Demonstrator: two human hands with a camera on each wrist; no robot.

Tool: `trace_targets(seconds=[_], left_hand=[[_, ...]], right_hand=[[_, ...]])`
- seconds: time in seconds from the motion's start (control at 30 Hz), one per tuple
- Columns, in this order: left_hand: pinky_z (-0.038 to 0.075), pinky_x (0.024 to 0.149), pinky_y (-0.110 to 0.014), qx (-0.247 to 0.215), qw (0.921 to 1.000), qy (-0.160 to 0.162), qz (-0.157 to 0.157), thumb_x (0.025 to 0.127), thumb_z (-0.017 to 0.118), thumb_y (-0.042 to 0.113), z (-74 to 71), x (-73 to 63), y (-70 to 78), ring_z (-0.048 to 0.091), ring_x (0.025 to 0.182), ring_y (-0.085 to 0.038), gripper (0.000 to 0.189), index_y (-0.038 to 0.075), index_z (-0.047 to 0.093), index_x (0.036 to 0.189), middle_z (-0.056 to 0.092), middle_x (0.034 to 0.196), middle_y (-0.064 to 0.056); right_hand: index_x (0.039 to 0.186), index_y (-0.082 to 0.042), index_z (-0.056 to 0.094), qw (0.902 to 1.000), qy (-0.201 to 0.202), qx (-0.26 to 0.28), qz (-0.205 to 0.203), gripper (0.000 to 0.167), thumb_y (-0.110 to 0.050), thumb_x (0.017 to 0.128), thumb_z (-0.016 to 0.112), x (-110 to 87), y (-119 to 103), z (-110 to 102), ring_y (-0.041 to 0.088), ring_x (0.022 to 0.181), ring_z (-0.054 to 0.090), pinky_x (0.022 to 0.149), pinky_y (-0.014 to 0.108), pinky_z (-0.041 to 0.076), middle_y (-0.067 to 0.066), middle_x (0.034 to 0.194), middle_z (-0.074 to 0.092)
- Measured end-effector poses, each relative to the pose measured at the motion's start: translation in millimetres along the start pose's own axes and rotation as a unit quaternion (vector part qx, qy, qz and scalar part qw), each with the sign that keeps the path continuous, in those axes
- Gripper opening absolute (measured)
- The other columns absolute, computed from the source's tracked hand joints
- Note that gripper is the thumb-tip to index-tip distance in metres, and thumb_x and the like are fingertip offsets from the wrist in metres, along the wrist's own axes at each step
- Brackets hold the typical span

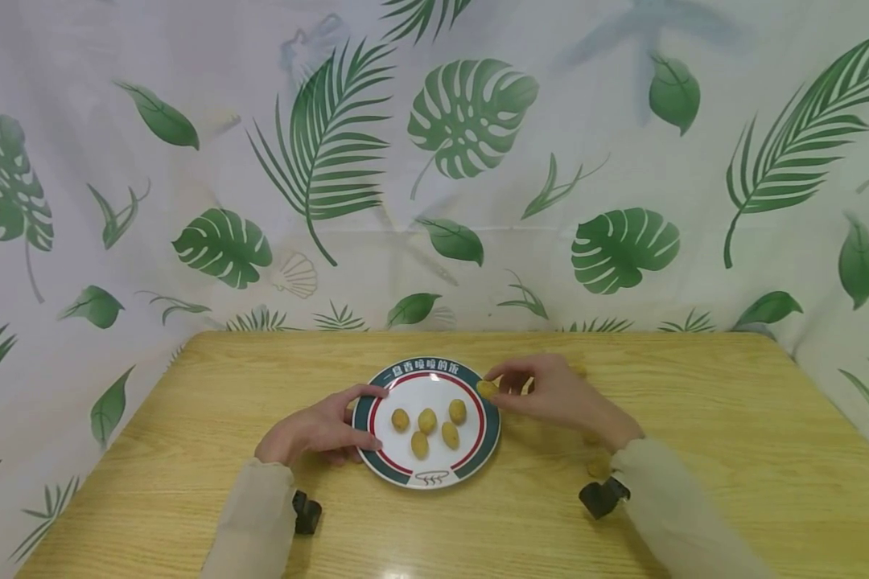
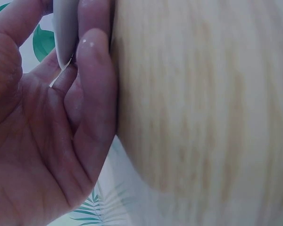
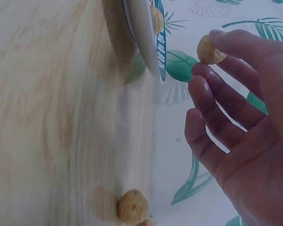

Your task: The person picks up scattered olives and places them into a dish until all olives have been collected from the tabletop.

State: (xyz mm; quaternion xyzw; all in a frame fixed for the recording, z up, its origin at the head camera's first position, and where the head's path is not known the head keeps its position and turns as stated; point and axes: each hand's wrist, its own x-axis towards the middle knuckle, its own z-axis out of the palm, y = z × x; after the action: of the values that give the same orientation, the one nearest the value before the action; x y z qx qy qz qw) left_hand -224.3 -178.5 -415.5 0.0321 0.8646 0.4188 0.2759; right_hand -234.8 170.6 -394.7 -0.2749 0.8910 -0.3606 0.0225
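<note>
A white plate (image 1: 434,394) with a dark green rim and a red ring stands on the table, bearing several small yellow-brown oval fruits (image 1: 427,420). At its left edge my left hand (image 1: 326,422) grips the rim, thumb and a finger over the top. In the left wrist view, other fingers (image 2: 96,84) lie beneath the plate's edge (image 2: 65,33). Above the right rim, my right hand (image 1: 546,390) pinches one more such fruit (image 3: 210,50) between thumb and fingertips. Its other fingers (image 3: 212,108) are spread, as the right wrist view shows.
Another oval fruit (image 1: 597,466) lies on the wooden table (image 1: 536,515) beside the right wrist, also in view as a fruit (image 3: 133,207) in the right wrist view. A leaf-printed cloth (image 1: 507,265) hangs behind the table and along its sides.
</note>
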Motion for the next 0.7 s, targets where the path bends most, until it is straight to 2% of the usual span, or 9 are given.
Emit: trace_targets(seconds=[0.3,0.7], left_hand=[[0.048,0.059,-0.027,-0.002,1.0,-0.002,-0.001,0.087,0.082,0.023,-0.1,0.6,0.1,0.062,0.069,-0.019,0.07,0.035,0.047,0.147,0.066,0.096,-0.006],[0.049,0.059,-0.026,-0.002,1.0,-0.003,0.007,0.087,0.082,0.024,-1.1,-0.1,-0.5,0.062,0.068,-0.018,0.07,0.034,0.047,0.147,0.067,0.097,-0.006]], right_hand=[[0.11,-0.016,0.076,0.9995,0.002,0.006,-0.032,0.024,-0.024,0.088,0.081,12.2,0,11,0.008,0.079,0.062,0.072,0.023,0.053,-0.006,0.086,0.07],[0.111,-0.015,0.076,0.9993,-0.004,0.019,-0.032,0.022,-0.021,0.089,0.079,22.2,-8,24,0.009,0.08,0.061,0.071,0.022,0.052,-0.005,0.088,0.069]])
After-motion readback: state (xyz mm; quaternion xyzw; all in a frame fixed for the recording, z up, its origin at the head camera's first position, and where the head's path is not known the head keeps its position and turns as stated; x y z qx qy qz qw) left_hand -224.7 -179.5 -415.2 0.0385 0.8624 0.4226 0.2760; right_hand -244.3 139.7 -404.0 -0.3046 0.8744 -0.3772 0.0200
